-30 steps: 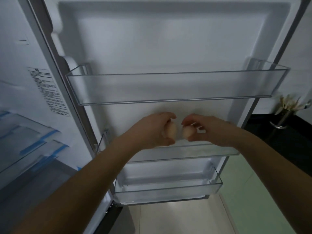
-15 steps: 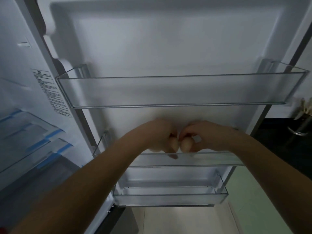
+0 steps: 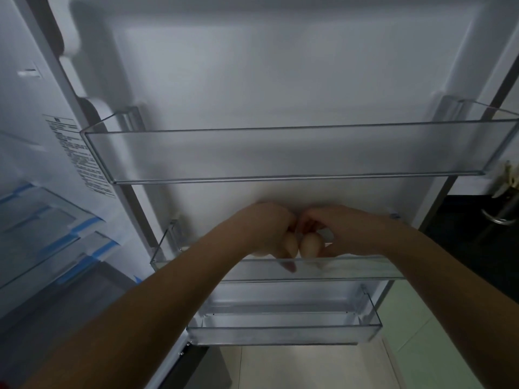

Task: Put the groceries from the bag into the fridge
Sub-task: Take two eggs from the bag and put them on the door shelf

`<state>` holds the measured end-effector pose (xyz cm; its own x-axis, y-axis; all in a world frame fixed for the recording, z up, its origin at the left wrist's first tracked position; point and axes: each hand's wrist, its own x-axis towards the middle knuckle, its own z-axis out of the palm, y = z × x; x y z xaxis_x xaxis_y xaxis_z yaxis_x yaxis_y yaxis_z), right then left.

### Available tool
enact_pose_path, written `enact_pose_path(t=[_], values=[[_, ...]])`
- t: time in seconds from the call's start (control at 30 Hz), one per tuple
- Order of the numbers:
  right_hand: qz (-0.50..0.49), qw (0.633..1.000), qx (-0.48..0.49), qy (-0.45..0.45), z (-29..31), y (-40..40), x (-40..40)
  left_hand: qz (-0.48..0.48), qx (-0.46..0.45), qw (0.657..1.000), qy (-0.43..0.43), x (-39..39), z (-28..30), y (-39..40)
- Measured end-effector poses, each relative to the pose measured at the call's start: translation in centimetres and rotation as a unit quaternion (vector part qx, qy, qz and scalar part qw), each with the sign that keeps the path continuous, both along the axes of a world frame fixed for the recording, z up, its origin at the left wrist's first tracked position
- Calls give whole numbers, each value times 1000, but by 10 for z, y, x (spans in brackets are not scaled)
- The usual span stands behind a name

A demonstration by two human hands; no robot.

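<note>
The fridge door stands open in front of me with three clear door bins. My left hand [image 3: 264, 228] holds a pale egg [image 3: 292, 245] and my right hand [image 3: 348, 228] holds another pale egg [image 3: 309, 244]. Both eggs sit side by side, low inside the middle door bin [image 3: 365, 269], just behind its clear front wall. My fingertips reach down past the bin's rim. Whether the eggs touch the bin floor is hidden by my fingers.
The top door bin [image 3: 295, 153] and bottom door bin [image 3: 280, 332] hold nothing visible. Fridge shelves with blue trim [image 3: 56, 228] lie at left. A dark counter with a utensil holder [image 3: 505, 192] is at right. Pale floor tiles show below.
Both hands have lowered the two eggs from above the middle bin's rim down into the bin, and my view has moved closer to the door.
</note>
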<state>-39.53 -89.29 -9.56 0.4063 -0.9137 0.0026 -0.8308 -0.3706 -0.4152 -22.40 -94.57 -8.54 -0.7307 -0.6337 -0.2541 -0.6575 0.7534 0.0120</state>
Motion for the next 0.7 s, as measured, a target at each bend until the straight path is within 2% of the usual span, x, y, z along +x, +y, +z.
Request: enact_pose_path(t=[0.33, 0.57, 0.7], values=[[2, 1000, -13, 4, -1, 2, -3, 4, 7, 998, 65, 12, -4, -5], [-46, 998, 19, -26, 6, 16, -6, 45, 12, 993, 112, 25, 4, -7], [-83, 996, -10, -44, 7, 26, -6, 52, 3, 986, 158, 39, 9, 0]])
